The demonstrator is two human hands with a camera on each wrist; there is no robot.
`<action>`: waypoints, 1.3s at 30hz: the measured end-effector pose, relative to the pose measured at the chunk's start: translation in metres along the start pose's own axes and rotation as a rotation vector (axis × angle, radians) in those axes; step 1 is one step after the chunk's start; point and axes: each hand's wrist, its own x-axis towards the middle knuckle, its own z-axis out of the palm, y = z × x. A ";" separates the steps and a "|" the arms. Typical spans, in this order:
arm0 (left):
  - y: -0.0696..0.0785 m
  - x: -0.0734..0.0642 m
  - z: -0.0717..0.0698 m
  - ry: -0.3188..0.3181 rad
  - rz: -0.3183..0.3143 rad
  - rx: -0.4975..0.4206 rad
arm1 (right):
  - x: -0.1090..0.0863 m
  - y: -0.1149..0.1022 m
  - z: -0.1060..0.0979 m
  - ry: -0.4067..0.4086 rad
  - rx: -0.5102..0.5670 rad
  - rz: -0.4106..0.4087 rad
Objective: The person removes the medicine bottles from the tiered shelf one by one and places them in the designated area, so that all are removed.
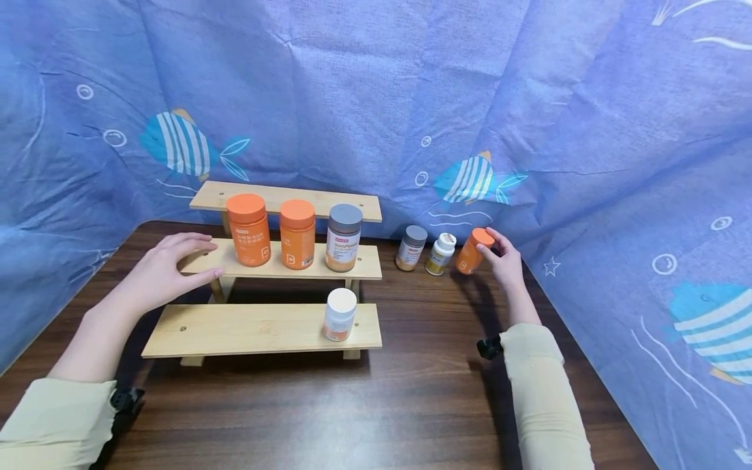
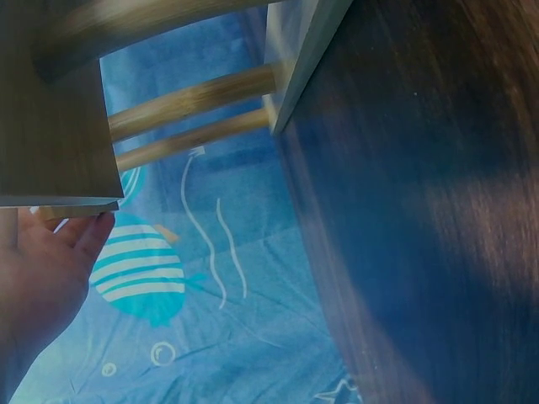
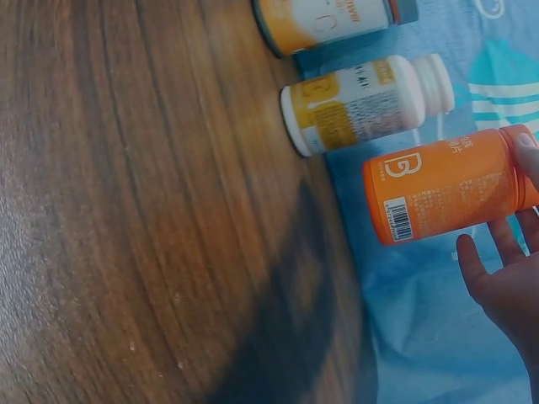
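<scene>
My left hand (image 1: 170,267) holds the left end of the middle board of a three-step wooden rack (image 1: 205,258), its thumb at the front edge and fingers at the back. In the left wrist view, the fingers (image 2: 94,236) reach the board's edge. On the far right, my right hand (image 1: 506,261) grips an orange bottle (image 1: 470,256) by its cap. The bottle leans in the head view, and its label with a barcode shows in the right wrist view. Left of it stand a white bottle with a yellow label (image 1: 438,258) and a grey-capped bottle (image 1: 410,251).
The middle board bears a large orange bottle (image 1: 251,238), a smaller orange bottle (image 1: 297,241) and a grey-capped bottle (image 1: 343,243). A small white bottle (image 1: 339,316) stands on the lowest board. Blue fish-print cloth (image 1: 364,98) hangs behind the dark wooden table (image 1: 423,405).
</scene>
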 end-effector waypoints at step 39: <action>0.003 -0.003 0.002 0.016 0.003 0.005 | 0.000 0.019 0.015 -0.032 0.144 0.170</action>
